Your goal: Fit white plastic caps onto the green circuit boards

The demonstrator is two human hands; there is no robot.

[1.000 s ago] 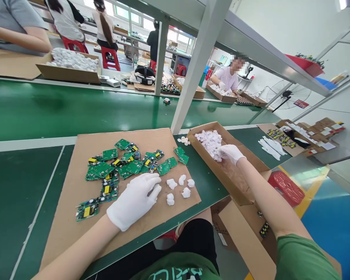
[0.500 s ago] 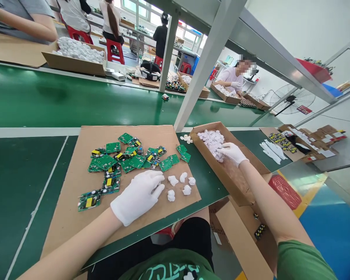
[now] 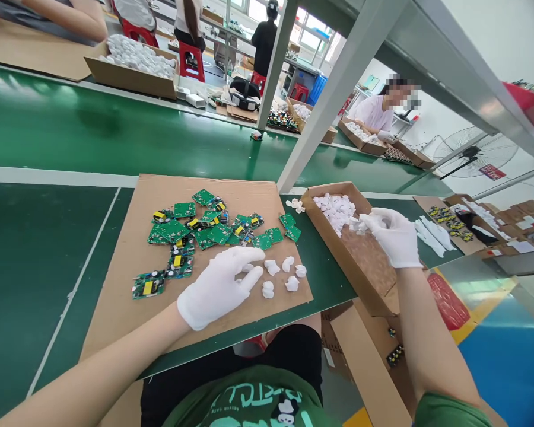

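My left hand [image 3: 222, 284], in a white glove, hovers over or rests on the cardboard sheet [image 3: 115, 296]. Its thumb and fingers are apart with nothing between them. Just right of it lie several small white plastic parts [image 3: 292, 283]. Behind it is a loose heap of green circuit boards [image 3: 211, 234], some with yellow-wrapped components facing up. My gloved right hand [image 3: 394, 234] is above the open cardboard box [image 3: 333, 264], its fingertips pinched on a small white part [image 3: 359, 224]. A pile of similar white parts [image 3: 335, 210] fills the far end of that box.
A slanted metal post [image 3: 333, 101] rises behind the box. Some cream-coloured pieces [image 3: 295, 205] lie beside the box's far corner. White gloves [image 3: 431, 234] are to the right. Across the green conveyor belt [image 3: 115, 130], other people sit at boxes of white parts. An open carton [image 3: 369, 362] stands below the table edge.
My right hand has drawn back from the pile towards the right and lifted, with a small white part at its fingertips. My left hand stays near the same spot. The view has shifted slightly.
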